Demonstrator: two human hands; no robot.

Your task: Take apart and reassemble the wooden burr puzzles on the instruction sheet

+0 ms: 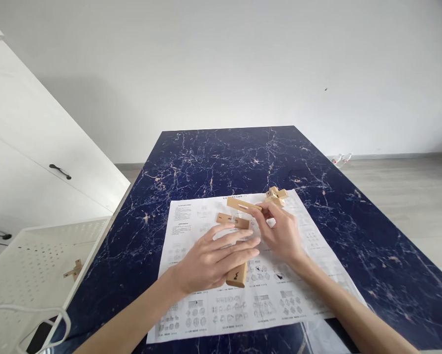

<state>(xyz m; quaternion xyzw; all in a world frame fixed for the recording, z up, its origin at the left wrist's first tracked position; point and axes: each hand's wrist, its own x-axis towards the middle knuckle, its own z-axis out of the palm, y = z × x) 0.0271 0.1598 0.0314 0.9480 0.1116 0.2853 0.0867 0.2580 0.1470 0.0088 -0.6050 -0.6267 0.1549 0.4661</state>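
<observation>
My right hand (281, 231) pinches one end of a light wooden puzzle piece (234, 202) with a long slot cut through it. Just below it is a second wooden piece (223, 218) with a dark mark, close to my left fingertips. My left hand (215, 255) has its fingers laid across a wooden puzzle piece (236, 276) that bears a black handwritten mark; the thumb and much of this piece are hidden. A printed instruction sheet (191, 221) with small diagrams lies under both hands. Beyond my right hand sits a small cluster of wooden pieces (276, 195).
The dark blue marbled table (213, 157) reaches toward a pale wall. At left stand a white cabinet (32, 123) and a perforated white bin (40, 255) with a wooden piece (74, 270) in it. A white cable (32, 309) hangs over the bin near the table edge.
</observation>
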